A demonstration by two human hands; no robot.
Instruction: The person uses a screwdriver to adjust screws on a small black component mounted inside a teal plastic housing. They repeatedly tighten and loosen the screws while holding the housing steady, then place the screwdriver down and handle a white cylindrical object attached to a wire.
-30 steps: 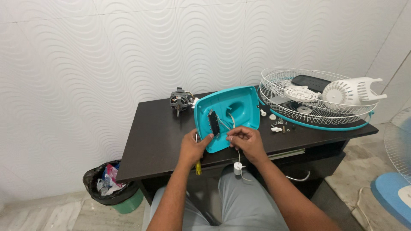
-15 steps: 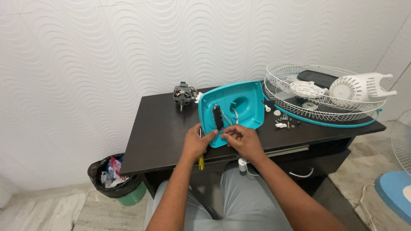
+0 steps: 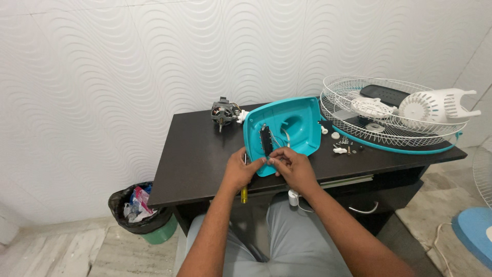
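The teal fan base (image 3: 292,128) lies upturned near the front edge of the dark counter (image 3: 195,159) and serves as the reference point. It is a rounded-rectangular plastic shell, hollow side up, with a black switch block (image 3: 265,140) fixed along its left inner wall and thin white wires (image 3: 282,138) running from that block. The left hand (image 3: 240,172) rests at the front left corner of the base, fingers curled, with a yellow-handled screwdriver (image 3: 244,192) beneath it, overhanging the counter edge. The right hand (image 3: 293,169) is at the front edge of the base, fingertips pinched together on a small part just below the switch block; the part itself is too small to identify. Behind and left of the base sits a bare electric motor (image 3: 224,112). Right of the base lie loose screws and small white fittings (image 3: 341,143), then a white wire fan guard (image 3: 389,120) holding a white motor housing (image 3: 435,105). No labels or packages are legible on the counter. On the floor, left of and below the base, stands a green bin (image 3: 141,215) lined with a black bag holding coloured wrappers.
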